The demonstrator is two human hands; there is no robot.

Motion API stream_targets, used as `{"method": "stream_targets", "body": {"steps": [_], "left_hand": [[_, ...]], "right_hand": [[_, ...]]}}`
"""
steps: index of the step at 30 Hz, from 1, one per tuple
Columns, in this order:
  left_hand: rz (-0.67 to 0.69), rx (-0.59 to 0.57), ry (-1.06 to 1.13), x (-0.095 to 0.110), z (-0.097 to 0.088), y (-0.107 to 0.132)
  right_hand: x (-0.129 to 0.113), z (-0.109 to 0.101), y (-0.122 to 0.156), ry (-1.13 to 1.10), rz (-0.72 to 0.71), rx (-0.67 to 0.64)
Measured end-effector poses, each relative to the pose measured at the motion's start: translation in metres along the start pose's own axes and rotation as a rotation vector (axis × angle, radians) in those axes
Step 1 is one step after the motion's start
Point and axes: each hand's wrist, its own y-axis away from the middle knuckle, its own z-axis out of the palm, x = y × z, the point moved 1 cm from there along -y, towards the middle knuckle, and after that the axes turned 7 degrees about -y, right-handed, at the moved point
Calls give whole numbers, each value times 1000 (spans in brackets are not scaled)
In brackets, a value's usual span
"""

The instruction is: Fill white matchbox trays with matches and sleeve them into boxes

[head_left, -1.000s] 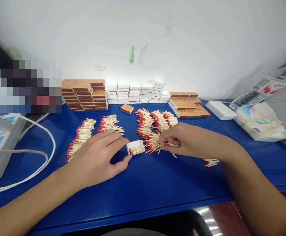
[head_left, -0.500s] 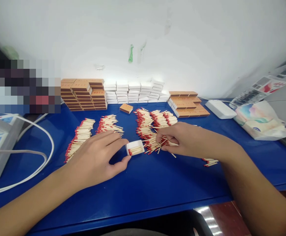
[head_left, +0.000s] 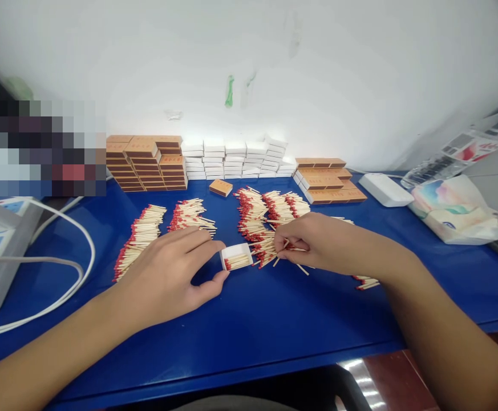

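Observation:
Between its thumb and index finger, my left hand [head_left: 174, 274] grips the end of a small white matchbox tray [head_left: 237, 250]. Several red-tipped matches [head_left: 238, 262] lie inside along the tray's near side. My right hand [head_left: 306, 240] is closed over the match pile [head_left: 264, 248] just right of the tray, its thumb and fingertips pinching matches. How many it holds is hidden by the fingers. Longer rows of matches [head_left: 251, 214] spread behind that hand. Two more heaps, a left one [head_left: 144, 231] and a nearer one [head_left: 191, 216], lie beyond my left hand.
Brown matchboxes [head_left: 146, 165] are stacked at the back left, white trays [head_left: 235, 160] in the middle, more brown boxes [head_left: 328, 182] at right. A single matchbox [head_left: 221, 187] lies in front. A power strip [head_left: 0, 251] with cables is left; a white adapter [head_left: 385, 190] and tissue pack [head_left: 456, 208] are right.
My right-hand fingertips have shifted slightly within the match pile and drawn closer together. My left hand and the tray stay in nearly the same place; the view has moved a little.

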Motion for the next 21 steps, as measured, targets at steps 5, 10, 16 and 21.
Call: {"method": "stream_targets", "body": {"steps": [5,10,16,21], "left_hand": [[-2,-1,8,-1,2,0],[-1,-7,17,-1,1,0],[2,5,13,-1,0,0],[4,-2,17,0,0,1]], "right_hand": [[-1,1,-2,-39,8,-1],[-2,2,-3,-17,-19,-15],[2,1,3,-21,-9,7],[-3,-1,5,-53,-35,30]]}}
